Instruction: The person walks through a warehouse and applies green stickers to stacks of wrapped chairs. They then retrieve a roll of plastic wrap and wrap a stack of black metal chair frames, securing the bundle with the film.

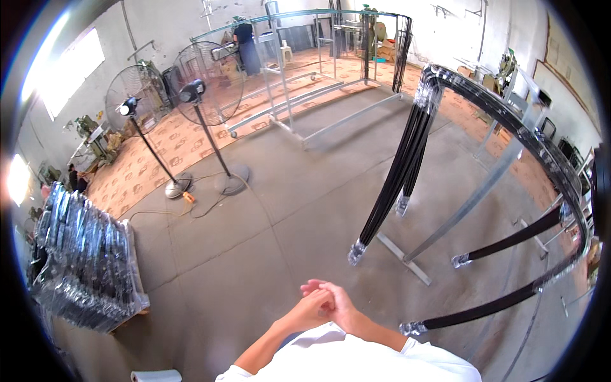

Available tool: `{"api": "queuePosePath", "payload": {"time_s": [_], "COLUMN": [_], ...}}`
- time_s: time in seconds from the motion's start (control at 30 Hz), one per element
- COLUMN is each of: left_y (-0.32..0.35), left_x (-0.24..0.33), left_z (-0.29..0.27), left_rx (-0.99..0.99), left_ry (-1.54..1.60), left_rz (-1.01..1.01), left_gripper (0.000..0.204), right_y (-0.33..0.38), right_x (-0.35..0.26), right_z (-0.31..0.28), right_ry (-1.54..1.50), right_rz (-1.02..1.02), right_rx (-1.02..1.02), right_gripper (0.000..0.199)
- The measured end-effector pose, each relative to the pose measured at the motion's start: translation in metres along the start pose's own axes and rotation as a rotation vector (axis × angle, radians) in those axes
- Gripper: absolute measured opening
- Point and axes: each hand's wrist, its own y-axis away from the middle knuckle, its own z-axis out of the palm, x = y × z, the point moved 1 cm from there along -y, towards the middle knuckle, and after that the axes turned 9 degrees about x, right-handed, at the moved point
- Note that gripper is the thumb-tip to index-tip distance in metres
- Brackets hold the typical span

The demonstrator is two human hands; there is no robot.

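Note:
My left hand [310,311] and my right hand [344,306] meet in front of my white shirt [356,360]. They are clasped against each other, with the fingers folded together and partly hiding one another. Some fingertips stick out at the far side of the clasp. No object shows in either hand. Both hands are held above the grey floor [248,267], apart from everything around them. The closest thing to my right hand is the wrapped end of a long black bundle [487,311] that hangs from a rack on the right.
More black bundles [401,165] hang from a metal rack [468,204] at right. Two pedestal fans [207,121] stand at far left, their cable on the floor. A plastic-wrapped stack [89,254] sits at left, a white roll [156,375] nearby. Behind are a metal frame [289,105] and a person [245,48].

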Motion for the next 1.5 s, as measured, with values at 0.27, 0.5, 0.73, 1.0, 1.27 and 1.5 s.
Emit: {"api": "queuePosePath", "payload": {"time_s": [0.27,0.5,0.73,1.0,1.27,1.5], "left_y": [-0.195,-0.436,-0.624,-0.884,-1.089,-1.282], "left_x": [-0.095,-0.102,-0.130,-0.151,-0.154,-0.182], "left_z": [-0.093,-0.152,-0.120,-0.117,-0.142,-0.147], "left_rx": [-0.108,-0.259,-0.614,-0.744,-0.661,-0.546], "left_ry": [0.016,-0.009,0.112,0.030,0.089,0.229], "left_rz": [0.162,0.419,0.536,0.695,0.283,0.425], "left_gripper": [0.015,0.013,0.013,0.013,0.021,0.037], "right_y": [-0.174,-0.283,-0.371,-0.500,-0.575,-0.687], "right_x": [-0.130,-0.321,-0.425,-0.631,-0.844,-1.015], "right_z": [0.036,0.055,-0.007,-0.039,-0.039,-0.064], "right_ry": [-0.064,-0.291,-0.594,-0.709,-0.470,-0.525], "right_rz": [0.072,-0.284,-0.542,-0.597,-0.592,-0.625], "right_rx": [0.022,0.048,0.291,0.342,0.329,0.338], "right_gripper": [0.030,0.020,0.019,0.017,0.014,0.016]}}
